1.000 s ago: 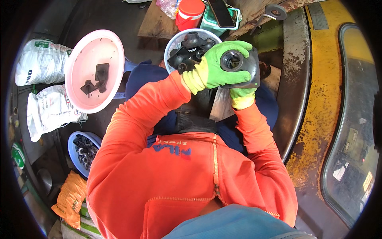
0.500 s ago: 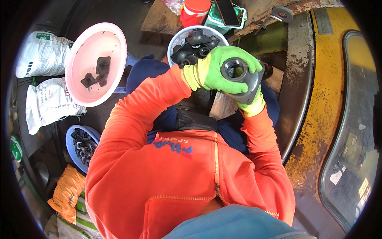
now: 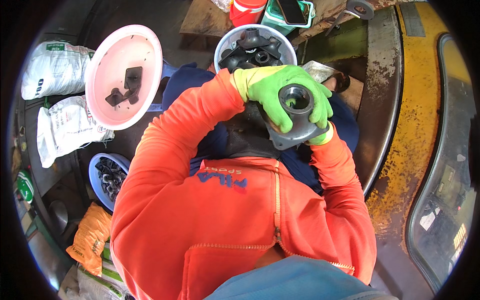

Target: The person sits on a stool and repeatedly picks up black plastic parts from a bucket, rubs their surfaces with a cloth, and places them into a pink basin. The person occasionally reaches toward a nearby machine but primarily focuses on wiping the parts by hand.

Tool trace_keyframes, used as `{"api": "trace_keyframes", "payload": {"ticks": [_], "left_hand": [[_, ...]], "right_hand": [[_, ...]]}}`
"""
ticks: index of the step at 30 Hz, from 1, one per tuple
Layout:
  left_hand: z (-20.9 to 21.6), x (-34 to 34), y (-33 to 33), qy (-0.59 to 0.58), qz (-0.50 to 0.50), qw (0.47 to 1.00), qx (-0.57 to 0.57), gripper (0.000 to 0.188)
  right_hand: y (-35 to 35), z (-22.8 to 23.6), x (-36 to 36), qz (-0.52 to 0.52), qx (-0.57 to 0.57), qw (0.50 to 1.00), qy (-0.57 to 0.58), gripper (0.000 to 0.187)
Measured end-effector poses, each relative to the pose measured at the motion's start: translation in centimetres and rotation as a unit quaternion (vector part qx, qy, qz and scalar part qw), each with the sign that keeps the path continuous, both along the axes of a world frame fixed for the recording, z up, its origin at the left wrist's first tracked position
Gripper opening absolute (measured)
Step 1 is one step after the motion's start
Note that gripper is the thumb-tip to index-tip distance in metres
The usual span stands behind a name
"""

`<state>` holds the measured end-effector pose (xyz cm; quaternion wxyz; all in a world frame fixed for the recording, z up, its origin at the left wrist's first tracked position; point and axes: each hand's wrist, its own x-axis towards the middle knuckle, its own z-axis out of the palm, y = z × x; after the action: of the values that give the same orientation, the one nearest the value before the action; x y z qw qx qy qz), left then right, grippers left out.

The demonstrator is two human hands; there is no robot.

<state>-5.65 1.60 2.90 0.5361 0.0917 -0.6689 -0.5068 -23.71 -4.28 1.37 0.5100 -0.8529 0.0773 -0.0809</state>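
My left hand (image 3: 267, 89), in a green and yellow glove, is closed over a black flanged part (image 3: 300, 131) with a round hollow neck. The thumb presses on its front and the fingers curl around the neck. A bit of green shows inside the bore. From the right, my right hand (image 3: 321, 136) in the same kind of glove grips the part from beneath; its fingers are mostly hidden. Just beyond the hands stands a white basket (image 3: 219, 50) heaped with similar black parts (image 3: 254, 40).
At the left, a pink basin (image 3: 107, 80) holds a few black pieces, and a blue basin (image 3: 95, 180) holds many small dark ones. White sacks (image 3: 57, 70) lie farther left. A red jug (image 3: 247, 11) and teal box (image 3: 280, 22) stand beyond. Rusty yellow machinery (image 3: 405, 150) borders the right.
Both hands have brought the flanged part slightly nearer to me and turned it, so its flange corner now points down and left. The left hand's fingers have shifted around the neck.
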Motion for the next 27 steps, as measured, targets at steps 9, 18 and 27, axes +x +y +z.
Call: {"api": "trace_keyframes", "payload": {"ticks": [9, 18, 27], "left_hand": [[2.7, 3.4, -0.3, -0.188, 0.318, 0.926, 0.080, 0.075], [-1.4, -1.5, -0.1, -0.037, 0.495, 0.868, 0.019, 0.054], [-0.5, -1.1, 0.7, -0.065, 0.485, 0.872, -0.023, 0.052]], "right_hand": [[-2.6, 2.5, 4.1, -0.118, -0.149, 0.976, -0.104, 0.043], [-0.3, 0.7, 4.2, -0.201, 0.207, 0.940, -0.184, 0.045], [-1.5, 2.8, 4.1, -0.140, -0.269, 0.939, -0.162, 0.041]]}}
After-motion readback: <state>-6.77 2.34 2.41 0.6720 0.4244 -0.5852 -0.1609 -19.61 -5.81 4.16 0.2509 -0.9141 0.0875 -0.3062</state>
